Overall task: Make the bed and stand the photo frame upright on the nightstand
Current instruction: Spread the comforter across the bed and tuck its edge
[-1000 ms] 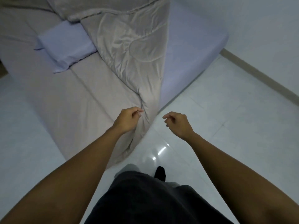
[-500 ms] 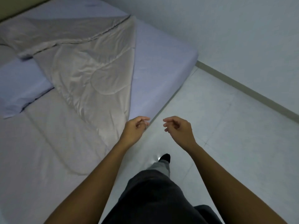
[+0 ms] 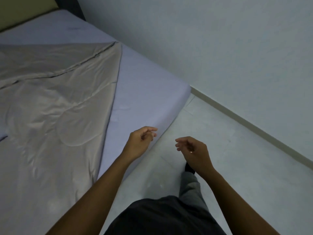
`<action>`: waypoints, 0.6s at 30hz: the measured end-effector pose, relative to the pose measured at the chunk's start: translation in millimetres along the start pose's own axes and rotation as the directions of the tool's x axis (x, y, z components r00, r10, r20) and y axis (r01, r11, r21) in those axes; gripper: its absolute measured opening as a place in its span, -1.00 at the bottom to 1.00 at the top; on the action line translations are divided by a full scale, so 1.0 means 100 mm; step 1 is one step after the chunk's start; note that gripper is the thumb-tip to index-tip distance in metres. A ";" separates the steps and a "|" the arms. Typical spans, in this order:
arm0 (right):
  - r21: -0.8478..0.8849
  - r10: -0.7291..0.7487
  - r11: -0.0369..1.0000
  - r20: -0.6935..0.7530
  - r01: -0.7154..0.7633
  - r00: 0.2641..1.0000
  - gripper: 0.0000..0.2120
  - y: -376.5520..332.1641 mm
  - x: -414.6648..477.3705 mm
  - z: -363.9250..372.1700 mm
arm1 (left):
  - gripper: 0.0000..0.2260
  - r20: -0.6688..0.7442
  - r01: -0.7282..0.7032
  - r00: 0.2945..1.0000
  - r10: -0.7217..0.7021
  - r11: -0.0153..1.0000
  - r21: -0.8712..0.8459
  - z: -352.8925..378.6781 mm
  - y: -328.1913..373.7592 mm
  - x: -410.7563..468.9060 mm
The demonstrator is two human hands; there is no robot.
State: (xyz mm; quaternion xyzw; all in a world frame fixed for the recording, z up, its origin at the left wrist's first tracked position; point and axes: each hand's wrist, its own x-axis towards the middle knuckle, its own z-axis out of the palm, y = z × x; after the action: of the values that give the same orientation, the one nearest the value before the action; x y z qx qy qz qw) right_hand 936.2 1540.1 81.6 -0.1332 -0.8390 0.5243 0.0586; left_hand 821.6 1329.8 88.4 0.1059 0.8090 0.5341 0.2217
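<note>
A beige quilted blanket (image 3: 55,106) lies folded back across the bed, leaving a strip of lavender sheet (image 3: 140,92) bare along the near side and corner. My left hand (image 3: 139,144) hovers over the mattress edge with fingers loosely curled, holding nothing. My right hand (image 3: 193,150) hangs over the floor beside the bed, fingers apart and empty. No photo frame or nightstand is in view.
A white tiled floor (image 3: 237,167) runs along the bed's side to a pale wall (image 3: 220,48) with a grey skirting board (image 3: 254,126). A headboard (image 3: 25,11) shows at top left. My leg and dark-socked foot (image 3: 188,167) stand on the floor.
My left hand has let go of the blanket's corner. I have walked along the bed's side toward its far corner; the pillow has dropped out of view to the left.
</note>
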 end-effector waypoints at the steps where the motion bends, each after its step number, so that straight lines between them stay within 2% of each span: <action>1: -0.007 -0.023 1.000 0.026 0.023 0.999 -0.81 0.07 0.24 -0.07 | -0.80 -0.027 0.007 1.000 -0.007 1.000 0.003 0.05 0.03 0.17; 5: -0.010 -0.053 0.998 0.136 0.054 0.989 -0.83 0.15 1.22 -0.33 | -0.78 -0.156 0.088 0.984 -0.092 0.996 -0.033 0.23 0.25 0.84; 9: 0.107 -0.071 0.993 0.243 0.046 0.967 -0.82 0.03 2.02 -0.58 | -0.79 -0.313 0.142 0.932 -0.183 0.978 -0.150 0.31 0.61 1.37; 13: 0.096 -0.071 0.995 0.360 0.039 0.930 -0.78 -0.05 2.89 -0.66 | -0.78 -0.346 0.177 0.911 -0.225 0.970 -0.165 0.20 0.81 1.84; 18: 0.121 -0.099 0.992 0.475 0.046 0.874 -0.75 -0.24 3.86 -0.35 | -0.72 -0.375 0.244 0.873 -0.313 0.945 -0.219 -0.14 0.69 2.28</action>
State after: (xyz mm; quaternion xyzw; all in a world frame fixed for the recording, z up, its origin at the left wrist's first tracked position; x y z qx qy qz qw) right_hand 571.3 1670.4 102.2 0.0357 -0.8028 0.5820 -0.1245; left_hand 610.0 1439.4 100.4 -0.1434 0.7968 0.5718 0.1325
